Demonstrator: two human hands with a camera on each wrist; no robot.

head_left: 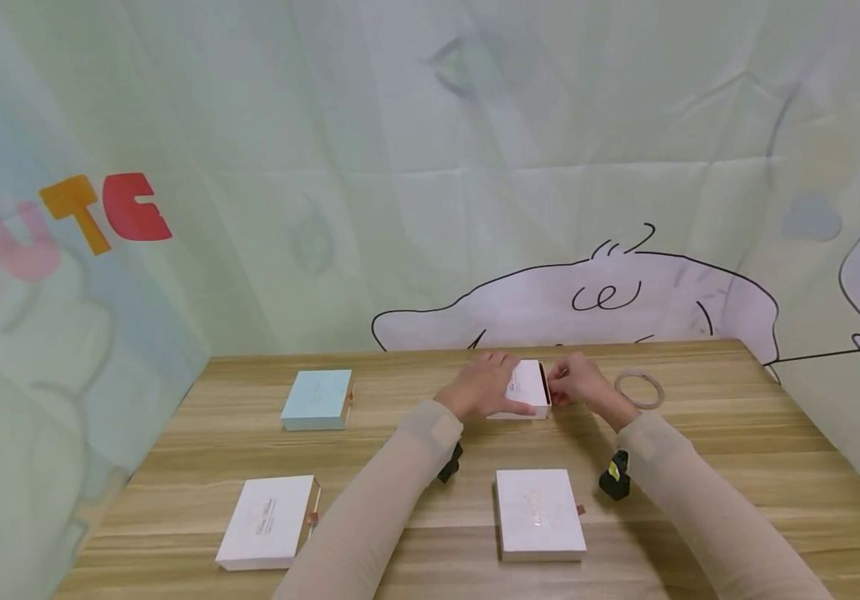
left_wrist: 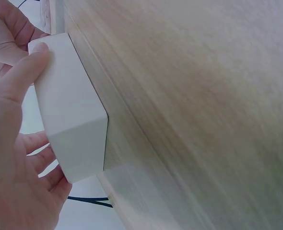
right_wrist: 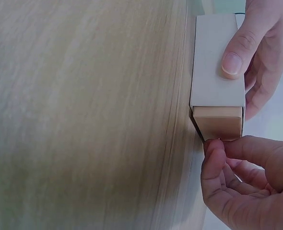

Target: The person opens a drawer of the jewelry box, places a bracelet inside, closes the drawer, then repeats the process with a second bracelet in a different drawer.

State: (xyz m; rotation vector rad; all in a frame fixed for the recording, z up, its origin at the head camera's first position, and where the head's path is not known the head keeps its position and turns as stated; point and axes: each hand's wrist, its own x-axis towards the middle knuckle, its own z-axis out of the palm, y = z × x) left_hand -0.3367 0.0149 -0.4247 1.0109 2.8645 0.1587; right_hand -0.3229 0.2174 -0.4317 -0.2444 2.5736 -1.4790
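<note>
A white drawer box (head_left: 526,385) lies near the back of the wooden table. My left hand (head_left: 478,385) grips it from the left, thumb along the near side and fingers round the far side. At its right end, the inner drawer (right_wrist: 218,125) shows slightly out of the sleeve. My right hand (head_left: 583,387) pinches with thumb and forefinger at that drawer's end, where the small pull tab sits mostly hidden by the fingertips. In the left wrist view the box's plain white side (left_wrist: 72,91) faces the camera.
A light blue box (head_left: 317,400) lies at the back left. Two more white boxes, one front left (head_left: 268,521) and one front centre (head_left: 540,512), have small tabs on their right sides. A greyish ring (head_left: 640,390) lies beside my right wrist. A printed cloth (head_left: 310,167) hangs behind the table.
</note>
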